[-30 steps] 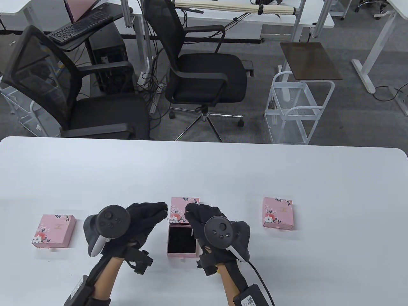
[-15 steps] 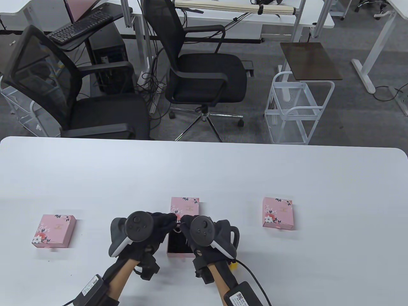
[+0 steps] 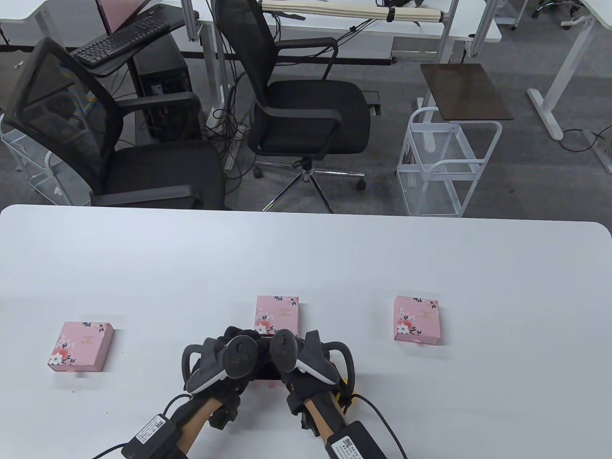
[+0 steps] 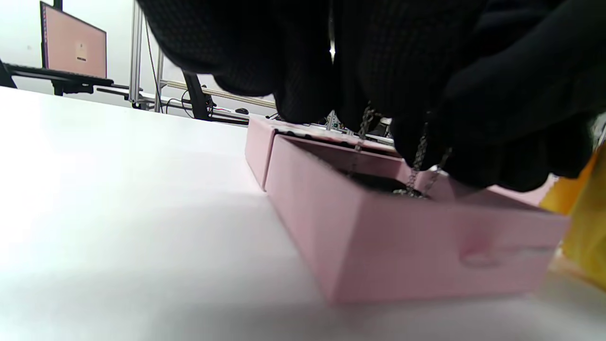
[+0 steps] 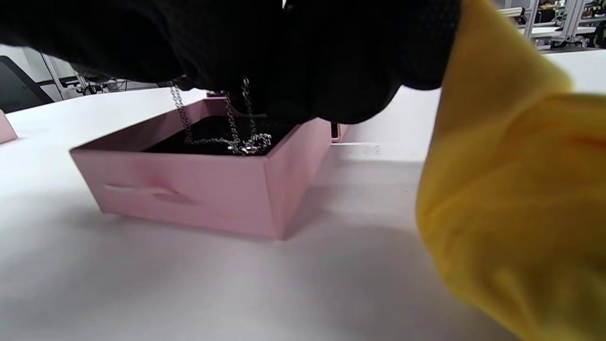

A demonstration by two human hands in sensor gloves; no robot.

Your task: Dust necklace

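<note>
White table [image 3: 306, 248], office chairs [image 3: 306, 110] behind

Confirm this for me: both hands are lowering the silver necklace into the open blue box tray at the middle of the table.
One detail is wrong: the box tray is pink, not blue, as the right wrist view shows. The rest stands: both the left hand and the right hand hold the silver necklace over the open tray at the middle of the table, its chain hanging down onto the black lining.
</note>
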